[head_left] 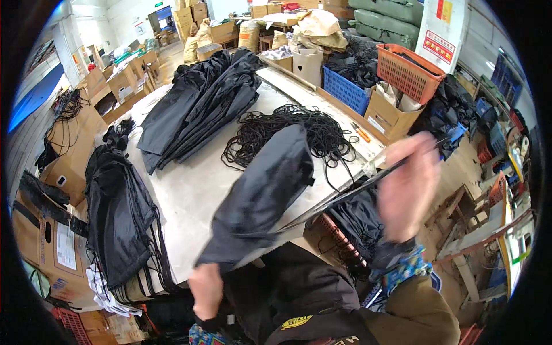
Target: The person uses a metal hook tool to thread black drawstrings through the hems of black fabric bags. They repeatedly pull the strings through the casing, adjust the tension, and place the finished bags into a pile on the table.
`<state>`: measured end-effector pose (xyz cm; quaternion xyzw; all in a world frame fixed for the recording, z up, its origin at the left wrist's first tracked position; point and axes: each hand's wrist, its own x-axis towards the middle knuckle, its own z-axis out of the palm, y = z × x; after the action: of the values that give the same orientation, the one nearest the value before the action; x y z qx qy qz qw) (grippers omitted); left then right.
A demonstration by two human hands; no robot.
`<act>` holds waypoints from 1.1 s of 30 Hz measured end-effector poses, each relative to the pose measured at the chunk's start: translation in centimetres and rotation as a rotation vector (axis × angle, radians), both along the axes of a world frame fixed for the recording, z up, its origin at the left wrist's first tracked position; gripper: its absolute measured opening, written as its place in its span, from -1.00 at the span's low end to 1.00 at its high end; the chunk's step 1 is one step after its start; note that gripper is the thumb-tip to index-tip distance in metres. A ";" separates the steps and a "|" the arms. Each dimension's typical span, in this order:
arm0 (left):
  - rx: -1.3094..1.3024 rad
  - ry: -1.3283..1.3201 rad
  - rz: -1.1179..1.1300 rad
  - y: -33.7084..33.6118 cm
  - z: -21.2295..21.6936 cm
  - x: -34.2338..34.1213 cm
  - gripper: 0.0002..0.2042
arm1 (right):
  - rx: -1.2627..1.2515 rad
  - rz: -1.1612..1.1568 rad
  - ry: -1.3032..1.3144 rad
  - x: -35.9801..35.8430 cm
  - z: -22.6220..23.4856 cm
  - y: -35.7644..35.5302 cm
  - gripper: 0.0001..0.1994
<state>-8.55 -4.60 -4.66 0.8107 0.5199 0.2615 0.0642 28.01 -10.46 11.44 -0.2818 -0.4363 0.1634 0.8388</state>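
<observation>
A black fabric drawstring bag slants over the near part of the white table. My left hand is closed on the bag's near corner, by the table's front edge. From the bag, black cord stretches up and right to my right hand. That hand is raised past the table's right side and smeared by motion, with the cord running into its grip. Just behind the bag lies a tangled heap of black cords, partly covered by it.
Black fabric pieces are piled at the table's far left. Corded black bags hang over its left edge. Orange-handled scissors lie near the right edge. Beyond stand a blue crate, an orange basket and a cardboard box.
</observation>
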 end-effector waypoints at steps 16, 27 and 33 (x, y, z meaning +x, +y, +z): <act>0.306 -0.231 -0.262 4.1 6.1 11.0 -0.63 | -0.412 -0.473 -0.393 0.2 -3.7 -2.5 -0.81; -0.071 -1.513 0.625 9.1 -0.4 -5.0 -0.45 | -0.709 -0.912 -0.959 11.2 -11.9 -2.6 -0.82; -0.288 -1.973 0.543 5.7 -1.7 -3.6 -0.66 | -0.868 -0.802 -0.092 19.2 -14.9 -5.0 -0.76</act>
<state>-12.16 1.14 -6.32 0.0757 0.4277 0.7510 0.4973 47.17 -15.43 -3.46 -0.7487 -0.2248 -0.0154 0.6234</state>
